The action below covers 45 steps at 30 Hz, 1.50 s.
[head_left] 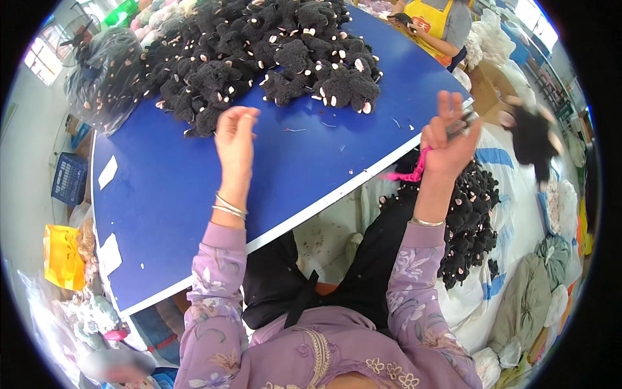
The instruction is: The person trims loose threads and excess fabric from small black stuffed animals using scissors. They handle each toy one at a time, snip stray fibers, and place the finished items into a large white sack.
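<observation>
My left hand [236, 139] is raised over the blue table, thumb and fingers pressed together near the front of a heap of black plush toys [291, 55]. Whether anything small sits in that pinch, I cannot make out. Past the table's right edge, my right hand [447, 142] has some fingers stretched up and others curled round dark metal thread snips [459, 124], partly hidden and blurred. A bright pink cord [411, 175] dangles from this hand. To its right, a black plush toy [532, 139] with pale ears and feet hangs in mid-air, smeared by motion and apart from my fingers.
The blue table [311, 162] carries thread scraps. More black plush toys [470, 223] lie on white sheeting by my right leg. A clear bag [107, 78] of toys stands at the far left. Across the table is a person in a yellow apron [427, 26]. A cardboard box [489, 87] stands beyond.
</observation>
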Available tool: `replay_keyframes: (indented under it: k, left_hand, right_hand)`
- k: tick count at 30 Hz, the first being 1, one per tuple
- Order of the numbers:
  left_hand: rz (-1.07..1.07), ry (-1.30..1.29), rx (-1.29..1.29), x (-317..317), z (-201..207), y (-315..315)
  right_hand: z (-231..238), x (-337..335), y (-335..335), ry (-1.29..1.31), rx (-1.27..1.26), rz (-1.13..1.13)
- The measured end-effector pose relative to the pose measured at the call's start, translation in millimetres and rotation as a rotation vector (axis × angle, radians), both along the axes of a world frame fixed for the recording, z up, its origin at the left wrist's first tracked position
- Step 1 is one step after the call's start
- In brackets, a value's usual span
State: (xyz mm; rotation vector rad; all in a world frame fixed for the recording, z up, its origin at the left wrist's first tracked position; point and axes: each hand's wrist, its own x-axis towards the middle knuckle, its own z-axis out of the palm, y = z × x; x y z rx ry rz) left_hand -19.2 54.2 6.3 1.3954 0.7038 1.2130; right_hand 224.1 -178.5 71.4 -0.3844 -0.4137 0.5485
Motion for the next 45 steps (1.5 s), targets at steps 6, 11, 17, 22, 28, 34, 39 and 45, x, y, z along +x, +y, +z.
replay_keyframes:
  k: [6,11,17,22,28,34,39,45]
  left_hand:
    - [0.562,1.025,0.645,-47,-20,58]
    - [0.203,0.726,0.391,-51,-5,56]
    - [-0.437,-0.047,-0.204,-24,-4,-32]
    - [-0.626,-0.052,-0.338,-10,-2,-57]
    - [-0.567,0.025,-0.259,-10,-2,-62]
    - [-0.391,0.017,-0.359,-8,7,-61]
    - [-0.361,-0.007,-0.339,-8,10,-62]
    - [-0.333,-0.022,-0.34,-8,8,-61]
  right_hand:
    - [-40,-27,42,-0.264,-0.703,0.069]
    - [-44,-51,53,-0.464,-0.844,0.13]
    - [-53,-63,60,-0.575,-0.783,0.262]
    - [-50,-82,60,-0.699,-0.773,0.27]
    - [-59,-89,66,-0.689,-0.77,0.193]
    - [-47,-102,68,-0.632,-0.767,-0.199]
    - [-45,-119,63,-1.032,-0.688,-0.162]
    - [-54,-110,65,-0.801,-0.717,0.025]
